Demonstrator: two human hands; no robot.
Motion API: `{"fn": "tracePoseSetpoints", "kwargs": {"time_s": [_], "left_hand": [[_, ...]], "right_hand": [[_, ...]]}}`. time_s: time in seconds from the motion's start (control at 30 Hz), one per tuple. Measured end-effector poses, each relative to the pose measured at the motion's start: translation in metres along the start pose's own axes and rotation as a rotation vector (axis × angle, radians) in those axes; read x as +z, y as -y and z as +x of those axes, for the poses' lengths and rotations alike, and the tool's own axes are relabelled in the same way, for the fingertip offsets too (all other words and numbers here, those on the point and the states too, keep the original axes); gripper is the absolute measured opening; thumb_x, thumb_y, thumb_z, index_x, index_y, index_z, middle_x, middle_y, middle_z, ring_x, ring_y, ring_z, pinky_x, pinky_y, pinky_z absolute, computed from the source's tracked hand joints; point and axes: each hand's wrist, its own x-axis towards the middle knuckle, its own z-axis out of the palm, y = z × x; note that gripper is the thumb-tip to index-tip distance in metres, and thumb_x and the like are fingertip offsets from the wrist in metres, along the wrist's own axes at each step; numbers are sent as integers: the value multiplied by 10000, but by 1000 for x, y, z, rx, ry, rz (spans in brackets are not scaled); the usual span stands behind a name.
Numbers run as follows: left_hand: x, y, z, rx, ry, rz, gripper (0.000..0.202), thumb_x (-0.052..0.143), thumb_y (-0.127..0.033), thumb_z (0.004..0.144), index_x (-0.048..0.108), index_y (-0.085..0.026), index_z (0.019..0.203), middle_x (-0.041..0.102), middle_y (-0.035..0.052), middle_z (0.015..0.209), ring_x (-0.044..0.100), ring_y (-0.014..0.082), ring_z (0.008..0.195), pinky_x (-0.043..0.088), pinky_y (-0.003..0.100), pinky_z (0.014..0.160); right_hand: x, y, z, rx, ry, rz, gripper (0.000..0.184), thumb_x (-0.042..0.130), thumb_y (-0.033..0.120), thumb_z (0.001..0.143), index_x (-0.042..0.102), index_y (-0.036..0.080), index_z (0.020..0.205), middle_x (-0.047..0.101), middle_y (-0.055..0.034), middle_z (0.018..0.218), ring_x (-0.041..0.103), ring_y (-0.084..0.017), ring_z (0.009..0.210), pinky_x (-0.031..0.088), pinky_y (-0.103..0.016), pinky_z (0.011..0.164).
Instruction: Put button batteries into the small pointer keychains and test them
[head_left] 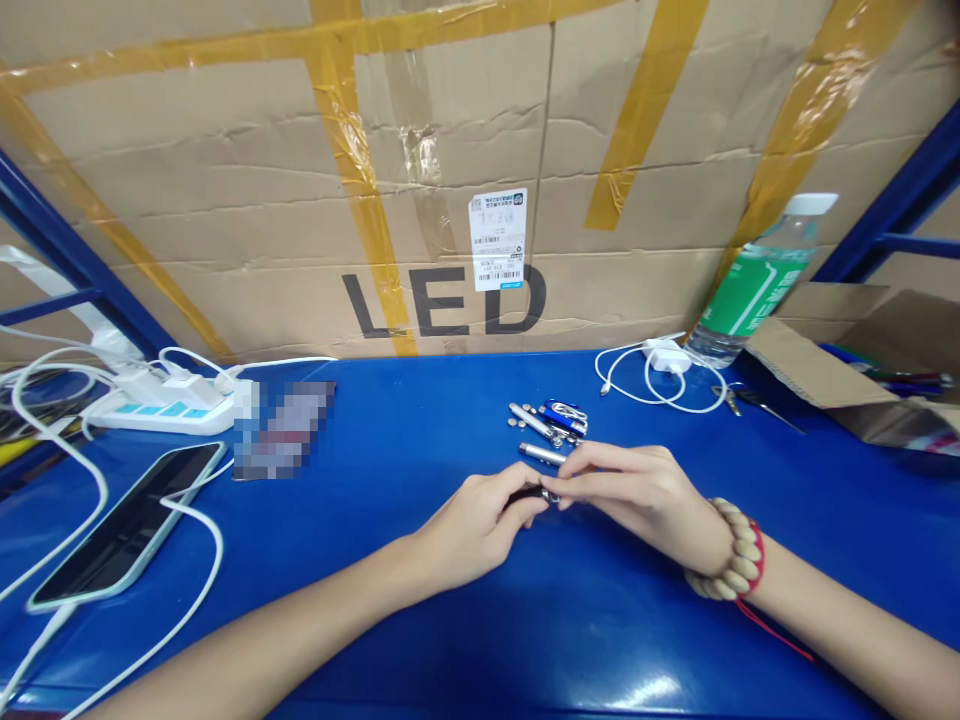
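My left hand (pixel 480 525) is closed around a small dark cylindrical gadget (pixel 525 494), of which only the tip shows. My right hand (pixel 637 495), with a bead bracelet on its wrist, pinches the gadget's metal end between fingertips. Both hands rest low over the blue table (pixel 420 620) near its middle. Just beyond the fingers lies a silver cylinder (pixel 541 454). Behind it sits a small pile of similar parts (pixel 551 418), silver and blue, with tiny round button cells beside them.
A phone (pixel 127 535) on a white cable lies at the left, behind it a white power strip (pixel 161 405). A charger with coiled cable (pixel 664 365), a green-labelled bottle (pixel 757 285) and an open carton (pixel 862 370) stand at the right. A taped cardboard box (pixel 450 170) forms the back wall.
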Motion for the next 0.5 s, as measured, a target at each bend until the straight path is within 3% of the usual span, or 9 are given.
{"fn": "tracePoseSetpoints", "kwargs": {"time_s": [0.17,0.3,0.5], "left_hand": [[2,2,-1,-51,-27,-40,93,448,-230,876,525,-179,860,622,-8,730,576,106,639,418,191,602],[3,2,-3,-62,-46,-24,80,495,-250,860,508,-184,817,658,-4,790,600,107,657,423,180,584],[2,1,-5,83,-47,105,63,526,-221,849,568,-176,835,684,26,891,637,133,797,472,196,717]], "right_hand": [[-1,6,3,145,-15,101,141,557,221,848,696,204,863,668,-16,788,618,-95,690,464,-183,610],[-3,10,9,365,-17,166,145,634,310,781,714,215,708,668,-3,703,610,-113,650,453,-207,603],[-1,8,13,642,117,349,135,723,325,654,708,208,589,647,15,596,577,-113,568,425,-211,531]]}}
